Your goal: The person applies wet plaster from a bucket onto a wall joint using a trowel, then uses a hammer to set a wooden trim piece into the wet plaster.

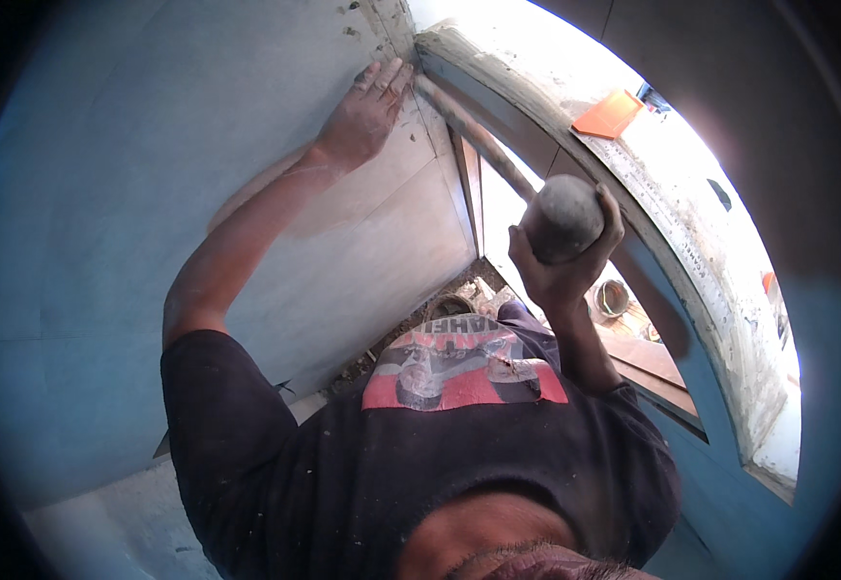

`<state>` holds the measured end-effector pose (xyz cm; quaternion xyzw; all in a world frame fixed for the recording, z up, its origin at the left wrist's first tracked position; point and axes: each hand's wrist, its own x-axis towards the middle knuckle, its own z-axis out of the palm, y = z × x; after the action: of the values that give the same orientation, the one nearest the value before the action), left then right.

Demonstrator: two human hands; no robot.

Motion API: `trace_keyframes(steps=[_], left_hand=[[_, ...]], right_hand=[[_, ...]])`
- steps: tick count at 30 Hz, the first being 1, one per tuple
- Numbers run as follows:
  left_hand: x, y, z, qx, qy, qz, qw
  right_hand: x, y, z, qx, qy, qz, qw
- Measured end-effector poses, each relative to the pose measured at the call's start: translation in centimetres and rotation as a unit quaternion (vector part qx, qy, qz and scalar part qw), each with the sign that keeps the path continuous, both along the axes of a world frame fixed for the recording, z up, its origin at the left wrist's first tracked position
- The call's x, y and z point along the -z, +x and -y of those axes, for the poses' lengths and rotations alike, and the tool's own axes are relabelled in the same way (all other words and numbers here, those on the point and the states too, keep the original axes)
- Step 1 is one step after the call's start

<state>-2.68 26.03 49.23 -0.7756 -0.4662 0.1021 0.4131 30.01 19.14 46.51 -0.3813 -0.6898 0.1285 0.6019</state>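
Observation:
My right hand grips a rubber mallet by its dark rounded head. The mallet's wooden handle slants up and left, its end at the wall corner close to my left fingertips. Whether that end touches the wall, I cannot tell. My left hand lies with its fingers stretched out against the large pale wall tiles, near their right edge. Beside it run a tile joint and some dark specks.
To the right, a curved-looking ledge with rough mortar borders a bright opening. An orange plastic piece rests on it. A round container shows through a lower opening; a bucket stands among rubble below.

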Motion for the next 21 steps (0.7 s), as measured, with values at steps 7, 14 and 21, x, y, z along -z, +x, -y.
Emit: trace_keyframes(steps=[7,14,21], left_hand=[[2.5,-0.1,-2.6,-0.032,-0.058,-0.032,0.997],[2.6,-0.3,-3.3,-0.055,-0.129,-0.132,0.981],[4.3,-0.4,-4.0,-0.027,-0.158,-0.212,0.964]], right_hand=[[6.7,-0.1,0.5,-0.053,-0.239,-0.115,0.963],[10.7,-1.8,-0.8,-0.037,-0.354,-0.211,0.910],[16.4,-0.8,-3.8,0.016,-0.433,-0.391,0.812]])
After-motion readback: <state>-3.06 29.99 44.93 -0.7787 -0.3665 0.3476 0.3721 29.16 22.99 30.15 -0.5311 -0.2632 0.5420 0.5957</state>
